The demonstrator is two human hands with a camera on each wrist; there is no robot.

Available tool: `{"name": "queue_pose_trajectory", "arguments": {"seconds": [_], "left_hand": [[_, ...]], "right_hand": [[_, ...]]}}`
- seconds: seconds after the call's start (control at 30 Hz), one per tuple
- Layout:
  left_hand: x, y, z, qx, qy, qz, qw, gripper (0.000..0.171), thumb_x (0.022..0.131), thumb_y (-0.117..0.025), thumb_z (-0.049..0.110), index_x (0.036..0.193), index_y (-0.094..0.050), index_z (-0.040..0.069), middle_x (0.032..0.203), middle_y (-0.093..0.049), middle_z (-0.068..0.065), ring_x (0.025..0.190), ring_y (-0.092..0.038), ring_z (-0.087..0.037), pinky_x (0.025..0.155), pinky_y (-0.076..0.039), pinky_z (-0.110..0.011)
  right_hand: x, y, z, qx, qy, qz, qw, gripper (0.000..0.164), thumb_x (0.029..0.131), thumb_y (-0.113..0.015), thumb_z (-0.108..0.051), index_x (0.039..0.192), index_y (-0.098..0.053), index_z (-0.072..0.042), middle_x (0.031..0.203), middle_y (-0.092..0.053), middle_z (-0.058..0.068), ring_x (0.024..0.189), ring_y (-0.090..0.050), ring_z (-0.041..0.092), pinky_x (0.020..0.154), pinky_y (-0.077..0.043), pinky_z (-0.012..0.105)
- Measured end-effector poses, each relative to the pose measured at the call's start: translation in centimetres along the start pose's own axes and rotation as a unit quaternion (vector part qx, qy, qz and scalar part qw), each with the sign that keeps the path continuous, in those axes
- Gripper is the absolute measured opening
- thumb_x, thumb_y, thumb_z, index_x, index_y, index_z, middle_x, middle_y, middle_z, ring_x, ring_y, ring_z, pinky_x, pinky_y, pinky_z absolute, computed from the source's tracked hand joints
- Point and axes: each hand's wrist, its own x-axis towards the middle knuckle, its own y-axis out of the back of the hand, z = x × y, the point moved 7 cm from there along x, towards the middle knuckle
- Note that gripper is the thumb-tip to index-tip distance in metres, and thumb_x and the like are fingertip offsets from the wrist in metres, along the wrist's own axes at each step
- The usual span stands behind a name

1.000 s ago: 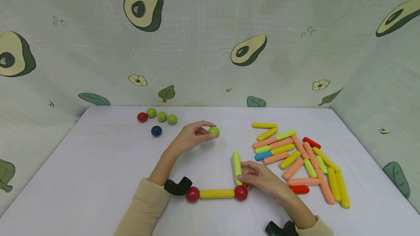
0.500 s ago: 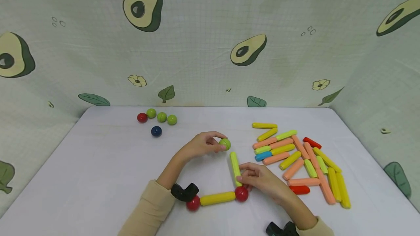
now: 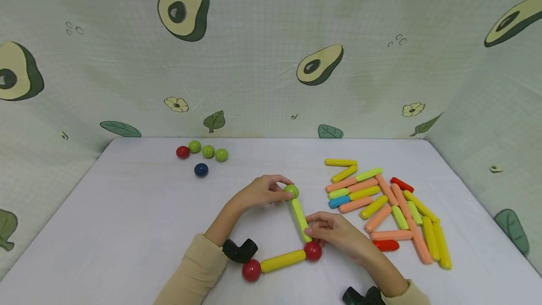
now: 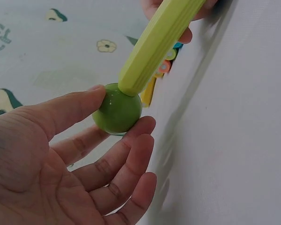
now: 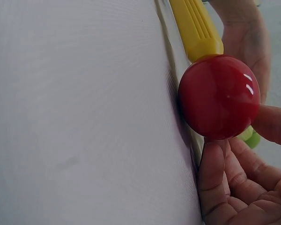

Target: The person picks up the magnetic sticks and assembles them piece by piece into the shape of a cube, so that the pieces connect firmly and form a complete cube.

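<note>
My left hand (image 3: 260,193) pinches a green ball (image 4: 116,110) between thumb and fingers. The ball meets the upper end of a light green ribbed rod (image 3: 299,218). Around the rod's lower part, my right hand (image 3: 336,232) holds it, with lower fingers against a shiny red ball (image 5: 220,96). From that ball a yellow rod (image 3: 282,261) runs leftward to a second red ball (image 3: 251,270), below the left wrist. Together the pieces form a bent chain on the white table. The light green rod is mostly hidden behind the red ball in the right wrist view.
Several loose rods, such as an orange rod (image 3: 391,235) and a blue rod (image 3: 339,201), lie at the right. At the back left are several green balls, a red ball (image 3: 183,152) and a dark blue ball (image 3: 201,170). A patterned cloth (image 3: 254,60) hangs behind.
My left hand has brought the green ball right and down onto the light green rod's end. That rod has tilted left, and the yellow rod's left end has swung toward me. The right hand stays nearly still.
</note>
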Motion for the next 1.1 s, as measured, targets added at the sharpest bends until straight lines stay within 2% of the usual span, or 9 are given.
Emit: {"name": "queue_pose_trajectory", "arguments": {"seconds": [0.27, 0.4, 0.53, 0.63, 0.8, 0.9, 0.97, 1.1], "left_hand": [[-0.3, 0.2, -0.1, 0.026, 0.016, -0.023, 0.9993, 0.045, 0.106, -0.065, 0.022, 0.146, -0.061, 0.001, 0.104, -0.076, -0.011, 0.082, -0.061, -0.013, 0.067, -0.046, -0.021], [-1.2, 1.1, 0.7, 0.059, 0.006, -0.019, 0.9981, 0.048, 0.107, -0.063, 0.024, 0.149, -0.058, 0.001, 0.112, -0.075, -0.012, 0.09, -0.066, -0.017, 0.073, -0.05, -0.024], [-3.1, 2.7, 2.5, 0.096, -0.01, 0.007, 0.9953, 0.047, 0.107, -0.063, 0.028, 0.148, -0.06, 0.005, 0.12, -0.073, -0.011, 0.103, -0.067, -0.021, 0.083, -0.055, -0.032], [-5.0, 3.7, 3.6, 0.11, -0.019, 0.017, 0.9936, 0.044, 0.107, -0.064, 0.03, 0.145, -0.064, 0.009, 0.121, -0.072, -0.008, 0.105, -0.064, -0.02, 0.086, -0.056, -0.034], [-8.1, 3.7, 4.0, 0.114, -0.043, -0.007, 0.9926, 0.037, 0.105, -0.067, 0.026, 0.136, -0.068, 0.006, 0.106, -0.07, -0.001, 0.092, -0.061, -0.013, 0.08, -0.053, -0.028], [-9.8, 3.0, 3.2, 0.116, -0.038, -0.022, 0.9923, 0.034, 0.102, -0.073, 0.023, 0.129, -0.069, 0.004, 0.093, -0.065, 0.003, 0.081, -0.057, -0.009, 0.072, -0.051, -0.023], [-10.8, 2.4, 1.7, 0.117, -0.018, -0.027, 0.9926, 0.033, 0.098, -0.077, 0.022, 0.125, -0.07, 0.004, 0.084, -0.061, 0.005, 0.074, -0.054, -0.008, 0.066, -0.047, -0.022], [-12.2, 1.3, -3.5, 0.11, 0.042, -0.027, 0.9927, 0.035, 0.093, -0.083, 0.028, 0.12, -0.068, 0.013, 0.077, -0.059, 0.005, 0.067, -0.053, -0.011, 0.061, -0.043, -0.022]], "right_hand": [[0.0, 0.2, 0.0, -0.013, -0.003, 0.006, 1.0, 0.046, 0.104, -0.068, -0.018, 0.135, -0.058, 0.015, 0.092, -0.07, 0.0, 0.082, -0.059, 0.017, 0.074, -0.053, 0.024], [0.0, 0.2, -0.1, -0.024, -0.003, 0.017, 1.0, 0.044, 0.104, -0.067, -0.017, 0.133, -0.059, 0.015, 0.093, -0.071, 0.001, 0.08, -0.058, 0.016, 0.071, -0.053, 0.024], [-0.1, 0.1, -0.3, -0.032, -0.003, 0.028, 0.999, 0.043, 0.103, -0.068, -0.016, 0.132, -0.06, 0.015, 0.092, -0.071, 0.002, 0.078, -0.058, 0.016, 0.068, -0.053, 0.024], [0.0, 0.1, -0.2, -0.036, -0.008, 0.035, 0.999, 0.043, 0.103, -0.069, -0.016, 0.132, -0.061, 0.015, 0.09, -0.069, 0.002, 0.076, -0.058, 0.016, 0.067, -0.054, 0.024], [-0.1, 0.1, 0.0, -0.038, -0.008, 0.038, 0.999, 0.043, 0.103, -0.069, -0.016, 0.132, -0.061, 0.015, 0.086, -0.067, 0.002, 0.074, -0.058, 0.015, 0.066, -0.054, 0.024], [-0.1, 0.1, 0.0, -0.037, -0.006, 0.04, 0.999, 0.042, 0.103, -0.069, -0.015, 0.131, -0.062, 0.015, 0.083, -0.067, 0.001, 0.073, -0.058, 0.015, 0.065, -0.053, 0.024], [-0.1, 0.1, 0.0, -0.035, -0.006, 0.043, 0.998, 0.041, 0.102, -0.069, -0.014, 0.13, -0.062, 0.015, 0.082, -0.067, 0.0, 0.072, -0.058, 0.015, 0.064, -0.053, 0.024], [-0.3, 0.0, -0.2, -0.033, -0.006, 0.048, 0.998, 0.041, 0.102, -0.069, -0.014, 0.13, -0.062, 0.016, 0.08, -0.067, 0.0, 0.07, -0.059, 0.014, 0.063, -0.053, 0.024]]}}
